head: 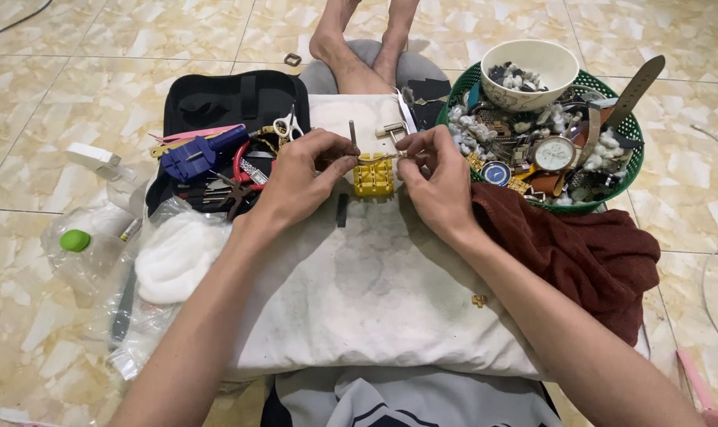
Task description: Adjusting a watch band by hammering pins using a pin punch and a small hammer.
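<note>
Home floor used as a makeshift watch-repair spot: marble-patterned floor tiles (74,63), white pillow (375,292) under the grip, tool case (217,103) left of it, green basket (624,170) of watches right.

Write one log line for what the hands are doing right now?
left hand: holds thin dark metal pin tool | right hand: pinches gold metal watch band | under: yellow plastic holder block | on: white cloth pillow

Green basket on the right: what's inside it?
The green basket holds a white bowl of small pieces, round watch faces, a tan strap sticking out, and tangled metal bands. Whatever lies beneath this pile and under the bowl is covered.
</note>
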